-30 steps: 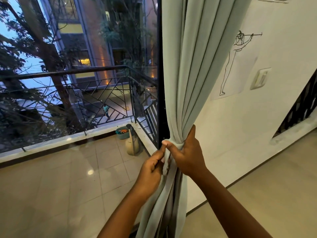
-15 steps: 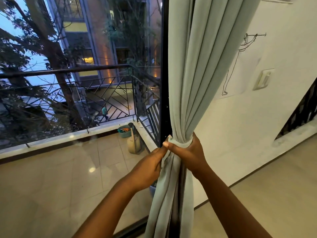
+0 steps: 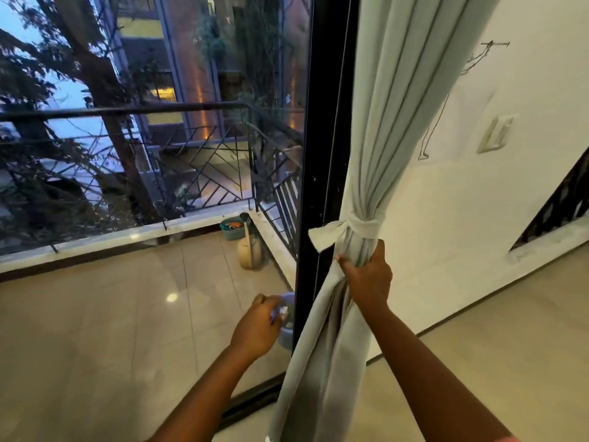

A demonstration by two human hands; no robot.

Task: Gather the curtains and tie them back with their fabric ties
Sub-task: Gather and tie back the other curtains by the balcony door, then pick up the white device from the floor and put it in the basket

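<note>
Since the earlier frame, left hand (image 3: pixel 256 327) has been withdrawn from the knot; it is now seen low and to the left of the curtain (image 3: pixel 395 106), apart from the fabric, in front of the glass; its fingers are curled loosely, and whether anything is held cannot be told, as a small bluish-white blur lies at the fingertips against a bluish container (image 3: pixel 287 330) behind the glass. Right hand (image 3: pixel 366 279) has been lowered from the knot level; it is now placed just beneath the fabric tie (image 3: pixel 357 226), with fingers and thumb wrapped round the gathered curtain bundle. Fabric tie is seen wound round the gathered curtain and knotted; one loose end (image 3: pixel 322 237) is projected leftward across the black door frame (image 3: pixel 322 122). Curtain is pale grey-green, bunched at the tie, hung beside the door frame and in front of the white wall (image 3: pixel 478 218); below the grip its folds are spread down to the floor. Noted on the wall: a line drawing of a figure (image 3: pixel 446 103) and a light switch (image 3: pixel 497 134). Noted through the glass: a tiled balcony (image 3: pixel 111 314), a metal railing (image 3: pixel 143 110), a tan watering can (image 3: pixel 250 255) beside a teal basket (image 3: pixel 231 228), trees and a lit building beyond.
</note>
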